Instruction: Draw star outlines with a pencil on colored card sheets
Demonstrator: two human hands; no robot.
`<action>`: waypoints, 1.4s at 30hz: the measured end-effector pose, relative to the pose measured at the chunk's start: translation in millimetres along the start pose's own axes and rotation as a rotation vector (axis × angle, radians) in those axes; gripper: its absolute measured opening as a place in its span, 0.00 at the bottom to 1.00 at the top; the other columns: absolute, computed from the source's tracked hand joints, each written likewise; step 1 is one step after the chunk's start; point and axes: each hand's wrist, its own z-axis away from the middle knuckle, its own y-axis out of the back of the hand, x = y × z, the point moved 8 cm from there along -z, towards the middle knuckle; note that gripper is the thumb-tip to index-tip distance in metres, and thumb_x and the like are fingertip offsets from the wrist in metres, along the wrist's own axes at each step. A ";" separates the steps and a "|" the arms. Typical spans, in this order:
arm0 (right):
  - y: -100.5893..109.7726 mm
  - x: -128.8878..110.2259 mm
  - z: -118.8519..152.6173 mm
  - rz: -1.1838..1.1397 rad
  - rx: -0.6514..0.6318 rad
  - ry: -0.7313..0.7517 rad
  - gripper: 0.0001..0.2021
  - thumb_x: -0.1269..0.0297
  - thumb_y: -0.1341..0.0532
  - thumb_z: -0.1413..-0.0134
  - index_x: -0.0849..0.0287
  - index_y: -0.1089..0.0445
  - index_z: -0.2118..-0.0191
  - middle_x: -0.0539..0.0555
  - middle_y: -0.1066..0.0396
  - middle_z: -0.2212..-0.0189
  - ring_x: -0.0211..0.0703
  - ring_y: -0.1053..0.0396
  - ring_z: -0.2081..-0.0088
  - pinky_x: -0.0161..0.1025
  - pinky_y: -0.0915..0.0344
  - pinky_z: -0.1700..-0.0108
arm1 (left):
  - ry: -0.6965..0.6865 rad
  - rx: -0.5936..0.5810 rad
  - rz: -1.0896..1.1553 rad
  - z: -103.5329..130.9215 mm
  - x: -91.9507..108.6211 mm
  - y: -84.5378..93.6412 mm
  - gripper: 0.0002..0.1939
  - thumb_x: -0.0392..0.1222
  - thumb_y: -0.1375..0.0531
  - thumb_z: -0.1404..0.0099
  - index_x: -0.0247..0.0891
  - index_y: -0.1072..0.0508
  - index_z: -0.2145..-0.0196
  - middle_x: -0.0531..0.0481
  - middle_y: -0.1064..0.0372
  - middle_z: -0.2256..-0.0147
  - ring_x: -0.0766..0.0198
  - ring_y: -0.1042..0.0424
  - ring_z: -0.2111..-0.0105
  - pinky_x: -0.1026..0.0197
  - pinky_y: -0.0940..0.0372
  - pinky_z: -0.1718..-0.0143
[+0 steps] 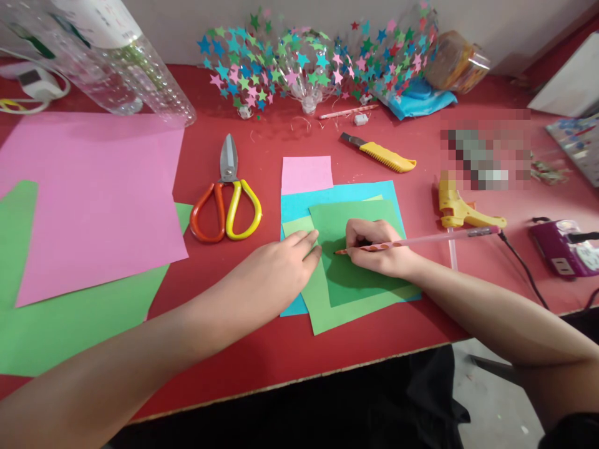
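Observation:
My right hand (378, 246) is closed around a pink pencil (435, 237), its tip touching the dark green paper (360, 290) near the left edge. Flat on the stack lies my left hand (294, 262), fingers stretched out, pressing the papers beside the dark green sheet. Beneath the dark green piece is a light green paper (322, 318), and under that a blue paper (337, 194). A small pink paper (306, 173) overlaps the blue one's top left. Left of the stack rest scissors (228, 168) with one red and one yellow handle, blades pointing away.
Large pink (112, 206) and green sheets (93, 337) cover the table's left. Behind are plastic bottles (140, 68) and star-covered clear decorations (306, 59). A yellow cutter (386, 156), glue gun (461, 209) and purple power socket (564, 246) lie to the right.

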 end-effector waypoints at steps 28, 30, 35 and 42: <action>-7.2 -8.6 0.6 0.062 -0.022 0.072 0.06 0.73 0.42 0.47 0.58 0.39 0.72 0.44 0.39 0.80 0.29 0.43 0.78 0.29 0.47 0.75 | 0.043 0.021 0.139 0.2 -13.1 -2.5 0.19 0.25 0.49 0.34 0.28 0.27 0.49 0.35 0.30 0.45 0.53 0.29 0.46 0.55 0.30 0.48; -7.6 -9.0 0.3 0.063 -0.029 0.079 0.06 0.72 0.42 0.46 0.59 0.39 0.72 0.44 0.39 0.79 0.29 0.43 0.78 0.28 0.46 0.74 | 0.048 0.025 0.153 0.2 -14.1 -2.9 0.18 0.26 0.50 0.33 0.29 0.27 0.49 0.36 0.30 0.45 0.53 0.29 0.47 0.55 0.29 0.49; -7.7 -8.9 0.9 0.065 -0.024 0.101 0.06 0.72 0.42 0.46 0.59 0.39 0.72 0.44 0.39 0.79 0.29 0.42 0.78 0.28 0.46 0.75 | 0.056 0.034 0.164 -0.7 -15.1 -1.4 0.18 0.26 0.49 0.33 0.28 0.27 0.49 0.36 0.30 0.46 0.52 0.28 0.48 0.55 0.27 0.53; -1.9 -6.0 2.0 0.097 0.051 0.088 0.08 0.76 0.44 0.51 0.57 0.42 0.74 0.43 0.42 0.80 0.29 0.46 0.79 0.28 0.49 0.77 | 0.033 0.017 0.109 -0.9 -12.2 -3.0 0.17 0.25 0.49 0.34 0.27 0.26 0.51 0.35 0.29 0.47 0.52 0.29 0.47 0.54 0.29 0.49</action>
